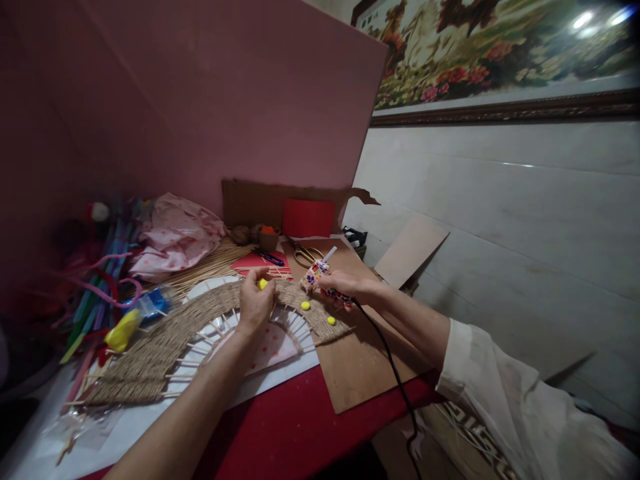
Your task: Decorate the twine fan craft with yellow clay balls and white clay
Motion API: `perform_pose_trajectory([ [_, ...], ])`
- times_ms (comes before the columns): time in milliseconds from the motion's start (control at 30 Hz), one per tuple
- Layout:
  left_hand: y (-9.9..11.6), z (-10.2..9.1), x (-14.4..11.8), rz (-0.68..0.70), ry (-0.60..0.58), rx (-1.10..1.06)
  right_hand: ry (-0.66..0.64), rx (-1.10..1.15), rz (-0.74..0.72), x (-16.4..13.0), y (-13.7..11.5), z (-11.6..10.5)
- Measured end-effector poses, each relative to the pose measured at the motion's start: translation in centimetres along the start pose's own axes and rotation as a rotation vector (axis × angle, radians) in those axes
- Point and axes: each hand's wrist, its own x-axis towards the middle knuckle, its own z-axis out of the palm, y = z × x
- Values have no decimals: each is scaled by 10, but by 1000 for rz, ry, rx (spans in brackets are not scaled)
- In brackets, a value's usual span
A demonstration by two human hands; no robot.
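Observation:
My left hand (257, 301) is closed in a pinch around a small yellow disc (263, 284), just over a fan-shaped piece woven from brown twine (145, 357) on thin sticks. In my right hand (346, 283) is a flower-patterned glue gun (315, 273), with a whitish glue stick poking out of it and a black cord trailing down. Its nozzle is hard to make out near the woven band. Two more yellow discs, one nearer (331, 321) and one farther (305, 306), lie on the band's right part. Polka-dot cloth (275, 347) fills the fan's inner arc.
Brown board (345, 380) and white paper lie under the fan on a red table (280, 427). Behind are gold-handled scissors (307, 257), a blue cutter (270, 258) and a small pot (269, 238). Pipe cleaners (107, 267), crumpled pink cloth (175, 233) and yellow clay (123, 331) crowd the left.

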Motion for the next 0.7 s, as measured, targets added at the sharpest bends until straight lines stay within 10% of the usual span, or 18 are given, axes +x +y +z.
perform_pose_trajectory([
  [700,1,0,-1,-7,0,-22,-25,-16,-21,-4,-1,0],
])
